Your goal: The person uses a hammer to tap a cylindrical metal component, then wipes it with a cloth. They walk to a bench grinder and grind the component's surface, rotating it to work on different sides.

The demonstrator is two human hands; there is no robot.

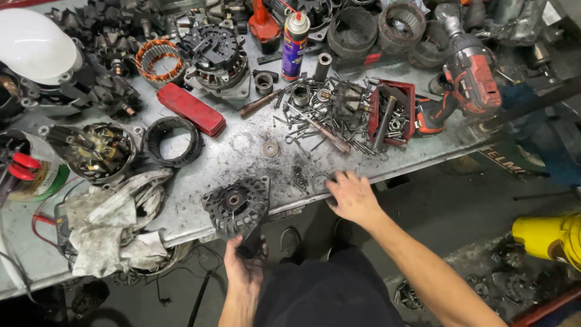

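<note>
Alternator housing [237, 206] at the table's near edge, gripped from below by my left hand.

Left hand [244, 266] is curled shut on the dark part under the housing, holding it against the edge of the table [242, 151]; right hand [351, 197] lies flat and open on the tabletop just beside it, fingers spread over small washers, holding nothing. That housing looks like cast metal, ribbed and greasy, so I judge it heavy, stiff and a bit slippery; best taken by the rim or through the centre hub. Further out: a grimy rag [115, 224] to the left, a black ring [173, 141], a red case [192, 109], scattered bolts [327, 121], a spray can [295, 45] and a red drill [469, 79].
</note>
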